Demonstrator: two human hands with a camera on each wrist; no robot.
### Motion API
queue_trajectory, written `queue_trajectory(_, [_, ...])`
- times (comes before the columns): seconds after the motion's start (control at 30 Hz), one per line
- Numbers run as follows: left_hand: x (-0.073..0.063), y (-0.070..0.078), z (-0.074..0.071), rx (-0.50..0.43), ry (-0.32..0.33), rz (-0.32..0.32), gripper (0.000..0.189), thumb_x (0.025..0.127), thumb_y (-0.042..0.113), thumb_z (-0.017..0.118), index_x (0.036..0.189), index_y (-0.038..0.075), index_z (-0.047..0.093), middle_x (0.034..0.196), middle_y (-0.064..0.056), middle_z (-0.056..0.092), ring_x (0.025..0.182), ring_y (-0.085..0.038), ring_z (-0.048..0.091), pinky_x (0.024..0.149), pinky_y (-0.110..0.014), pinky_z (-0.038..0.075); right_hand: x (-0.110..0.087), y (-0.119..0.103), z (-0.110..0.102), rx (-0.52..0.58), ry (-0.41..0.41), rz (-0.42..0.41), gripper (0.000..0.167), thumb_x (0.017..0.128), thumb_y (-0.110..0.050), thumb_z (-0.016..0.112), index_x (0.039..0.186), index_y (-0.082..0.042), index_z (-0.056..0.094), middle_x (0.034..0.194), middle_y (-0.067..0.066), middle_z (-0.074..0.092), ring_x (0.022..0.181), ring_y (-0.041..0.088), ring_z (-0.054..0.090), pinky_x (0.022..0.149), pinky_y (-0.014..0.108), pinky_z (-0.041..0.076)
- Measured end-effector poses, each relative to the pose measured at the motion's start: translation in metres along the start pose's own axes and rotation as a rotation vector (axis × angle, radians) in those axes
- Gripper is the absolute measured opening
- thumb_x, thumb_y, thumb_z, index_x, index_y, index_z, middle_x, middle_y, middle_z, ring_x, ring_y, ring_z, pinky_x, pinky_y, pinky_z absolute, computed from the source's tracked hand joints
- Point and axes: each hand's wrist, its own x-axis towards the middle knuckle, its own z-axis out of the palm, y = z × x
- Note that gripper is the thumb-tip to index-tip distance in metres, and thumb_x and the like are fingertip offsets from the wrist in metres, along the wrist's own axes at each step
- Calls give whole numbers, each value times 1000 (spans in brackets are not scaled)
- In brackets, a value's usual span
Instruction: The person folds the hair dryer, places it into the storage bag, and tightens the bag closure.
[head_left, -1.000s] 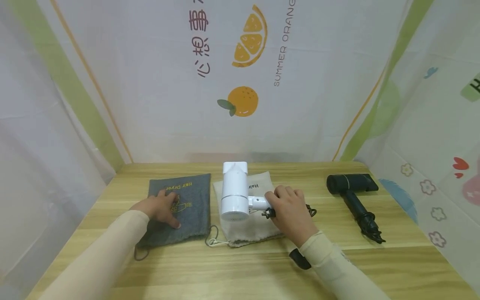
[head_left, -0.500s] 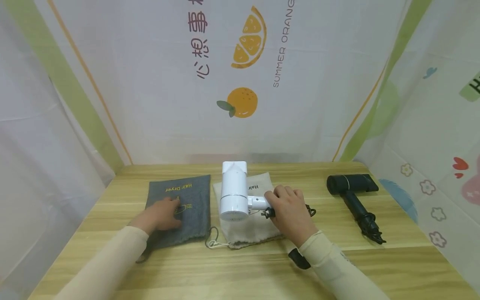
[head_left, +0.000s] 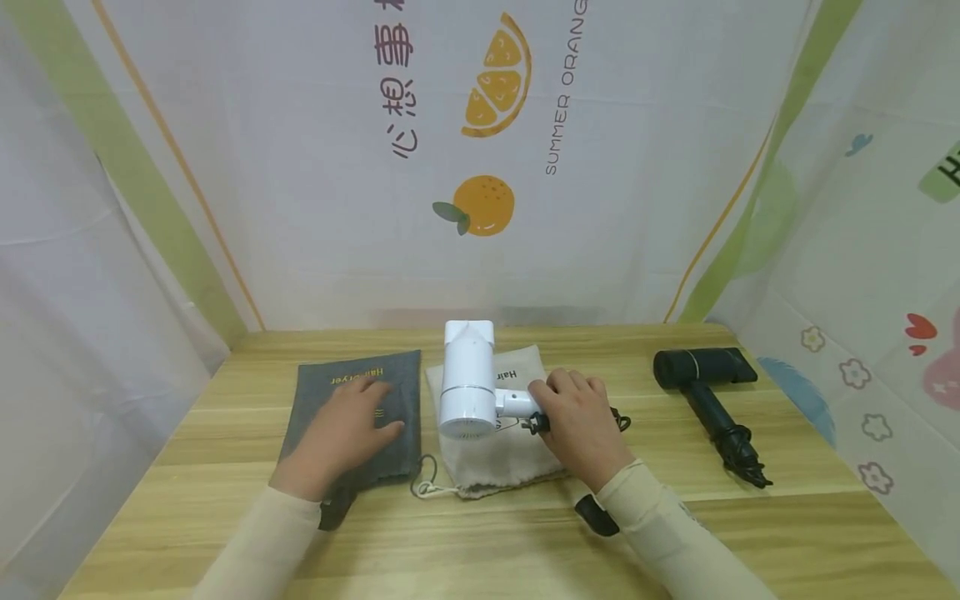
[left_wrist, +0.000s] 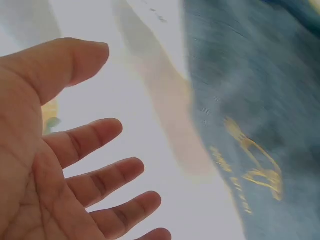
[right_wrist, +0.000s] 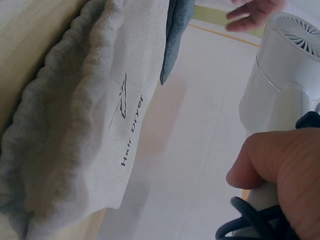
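Observation:
My left hand (head_left: 341, 433) hovers over the grey drawstring bag (head_left: 402, 379), fingers spread and nothing in them; the left wrist view shows its bare palm and straight fingers. With my right hand (head_left: 583, 429) I grip the white hair dryer (head_left: 468, 375) by its handle, where the dark cord is wrapped. The dryer's barrel is held above the beige drawstring bag (head_left: 487, 467), which lies flat and is partly hidden by it. In the right wrist view "Hair Dryer" lettering shows on the beige bag (right_wrist: 145, 45), and its gathered mouth faces the near side.
A black hair dryer (head_left: 705, 367) with its cord wrapped round the handle lies at the right of the wooden table (head_left: 450, 550). Printed curtains (head_left: 322, 208) stand behind the table and along both sides.
My left hand has lifted from the grey bag, spread its fingers and shifted right and nearer. My right hand and the white hair dryer have hardly moved.

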Motion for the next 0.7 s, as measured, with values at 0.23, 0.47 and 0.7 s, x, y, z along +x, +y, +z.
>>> queue_trajectory(0.23, [-9,37,-9,35,115,35,58,85,29,77,130,-2,59,140,-30,47,130,-51,41,103,-64,35,2,-1,-1,8,9,-2,45,64,-9,90,99,-16,63,88,1,58,78,22,56,67,37,34])
queue_trajectory(0.47, [-16,70,-15,35,135,-9,74,80,37,81,138,0,53,146,-29,41,134,-54,35,102,-69,32,3,2,-1,13,32,4,47,62,-9,91,99,-16,62,87,1,57,77,22,56,67,38,35])
queue_trajectory(0.7, [-24,90,-11,-83,188,-37,92,75,37,86,147,-2,42,148,-30,38,135,-55,32,102,-69,32,3,1,1,23,34,5,47,63,-10,91,99,-17,63,87,0,57,77,22,55,67,37,35])
